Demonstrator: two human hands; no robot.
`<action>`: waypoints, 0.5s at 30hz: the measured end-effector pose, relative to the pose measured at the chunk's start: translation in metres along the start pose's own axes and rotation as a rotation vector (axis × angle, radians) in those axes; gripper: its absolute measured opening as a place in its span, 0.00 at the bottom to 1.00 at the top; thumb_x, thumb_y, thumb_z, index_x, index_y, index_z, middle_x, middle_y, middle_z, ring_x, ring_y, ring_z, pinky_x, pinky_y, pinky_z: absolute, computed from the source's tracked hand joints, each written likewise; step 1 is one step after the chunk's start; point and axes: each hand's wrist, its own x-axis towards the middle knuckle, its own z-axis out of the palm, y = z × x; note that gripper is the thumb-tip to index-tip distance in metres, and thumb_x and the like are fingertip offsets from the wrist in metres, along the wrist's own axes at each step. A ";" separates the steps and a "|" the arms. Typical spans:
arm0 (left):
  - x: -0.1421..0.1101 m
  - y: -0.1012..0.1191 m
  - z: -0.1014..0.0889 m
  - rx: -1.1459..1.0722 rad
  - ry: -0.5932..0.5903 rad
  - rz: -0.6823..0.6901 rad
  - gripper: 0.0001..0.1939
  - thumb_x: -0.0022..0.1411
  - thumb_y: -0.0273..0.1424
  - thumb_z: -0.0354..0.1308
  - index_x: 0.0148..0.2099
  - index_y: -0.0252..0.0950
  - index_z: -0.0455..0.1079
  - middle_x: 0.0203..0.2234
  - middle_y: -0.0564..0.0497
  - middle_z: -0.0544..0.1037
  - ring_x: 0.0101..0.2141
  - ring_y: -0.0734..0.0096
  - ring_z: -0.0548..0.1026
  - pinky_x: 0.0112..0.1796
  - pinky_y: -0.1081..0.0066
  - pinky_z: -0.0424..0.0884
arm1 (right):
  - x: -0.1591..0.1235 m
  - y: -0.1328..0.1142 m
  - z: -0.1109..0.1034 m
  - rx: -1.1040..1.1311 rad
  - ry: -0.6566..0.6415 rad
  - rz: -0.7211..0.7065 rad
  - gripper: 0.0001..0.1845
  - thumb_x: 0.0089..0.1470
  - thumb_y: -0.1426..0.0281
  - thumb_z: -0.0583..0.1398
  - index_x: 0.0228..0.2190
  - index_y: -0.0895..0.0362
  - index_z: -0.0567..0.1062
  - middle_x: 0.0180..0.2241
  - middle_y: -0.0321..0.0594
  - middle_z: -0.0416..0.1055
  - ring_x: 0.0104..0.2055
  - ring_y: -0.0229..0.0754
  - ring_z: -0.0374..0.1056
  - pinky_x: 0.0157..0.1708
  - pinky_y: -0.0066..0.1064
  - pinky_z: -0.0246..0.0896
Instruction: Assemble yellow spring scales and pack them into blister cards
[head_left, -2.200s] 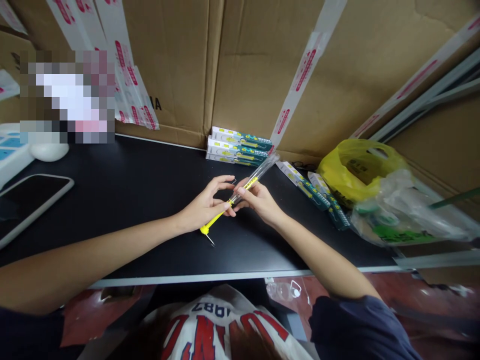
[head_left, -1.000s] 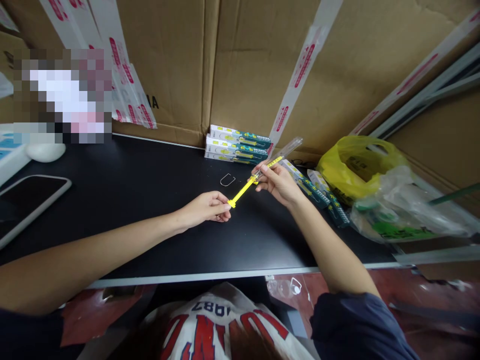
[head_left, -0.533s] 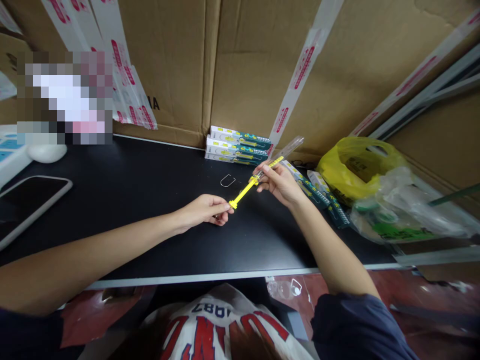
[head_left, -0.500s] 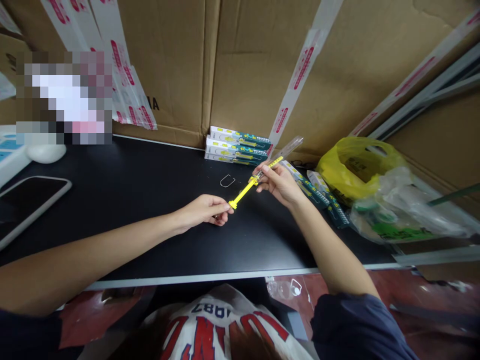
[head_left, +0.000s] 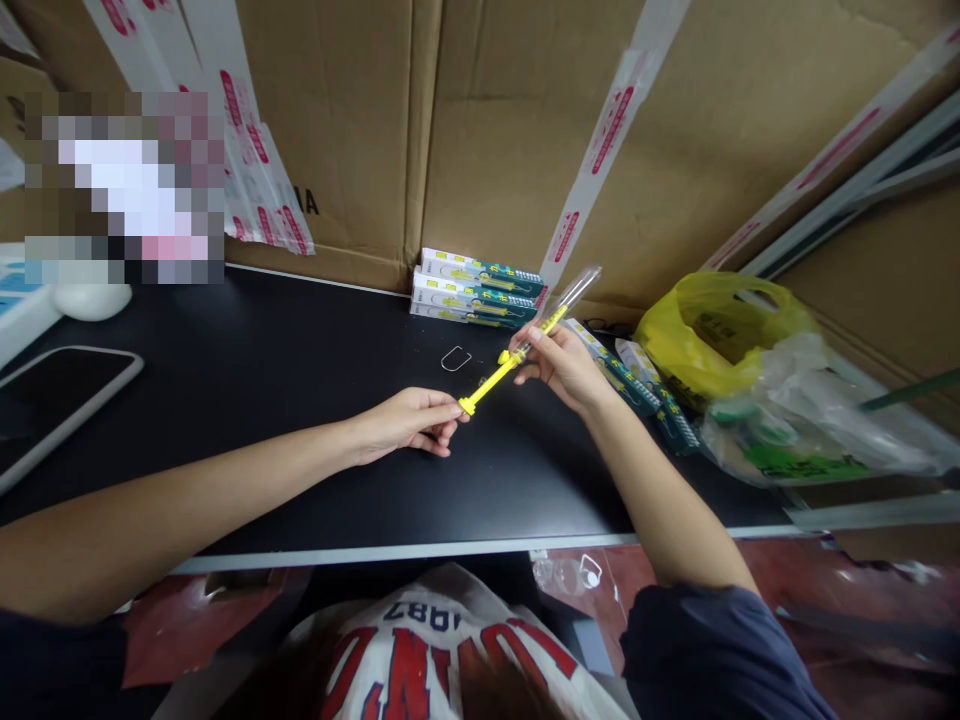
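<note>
A tubular spring scale (head_left: pixel 491 383), with a yellow lower part and a clear tube, slants between my hands above the black table. My left hand (head_left: pixel 420 420) pinches its yellow lower end between thumb and fingertips. Higher up, my right hand (head_left: pixel 559 362) is closed round the clear tube, whose far end sticks out past the fingers. A yellow marked strip shows inside the tube. Just behind the scale, a bent wire loop (head_left: pixel 455 359) lies on the table with some tiny bits beside it, too small to name.
Printed cartons (head_left: pixel 476 290) are stacked against the cardboard wall. More cartons (head_left: pixel 660 400) lie by my right forearm, near a yellow plastic bag (head_left: pixel 720 340) and a clear bag (head_left: pixel 817 430). A phone (head_left: pixel 64 410) rests at left on the black table (head_left: pixel 300 510).
Since the oldest frame, my hands have moved apart along the scale, and the wire loop now lies on the table. Lately the scale has turned slightly about its length.
</note>
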 end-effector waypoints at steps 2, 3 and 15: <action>0.000 0.000 0.000 -0.001 0.003 0.010 0.14 0.56 0.39 0.63 0.36 0.32 0.73 0.20 0.56 0.70 0.23 0.79 0.71 0.32 0.73 0.74 | -0.001 0.001 0.003 -0.022 -0.025 0.011 0.18 0.47 0.57 0.66 0.31 0.59 0.71 0.29 0.37 0.71 0.28 0.35 0.70 0.21 0.25 0.72; 0.000 0.000 0.000 0.000 0.005 0.013 0.14 0.56 0.39 0.63 0.36 0.32 0.73 0.21 0.55 0.71 0.23 0.79 0.72 0.31 0.73 0.74 | -0.002 0.001 0.005 -0.035 -0.035 0.018 0.18 0.47 0.57 0.66 0.31 0.59 0.71 0.29 0.37 0.71 0.28 0.35 0.70 0.22 0.25 0.72; 0.001 -0.002 -0.002 0.006 -0.007 0.007 0.16 0.56 0.41 0.63 0.38 0.32 0.73 0.22 0.52 0.76 0.24 0.77 0.73 0.32 0.71 0.73 | -0.010 0.009 0.031 -0.068 -0.047 0.042 0.20 0.45 0.58 0.68 0.31 0.59 0.70 0.27 0.36 0.71 0.26 0.35 0.70 0.19 0.25 0.71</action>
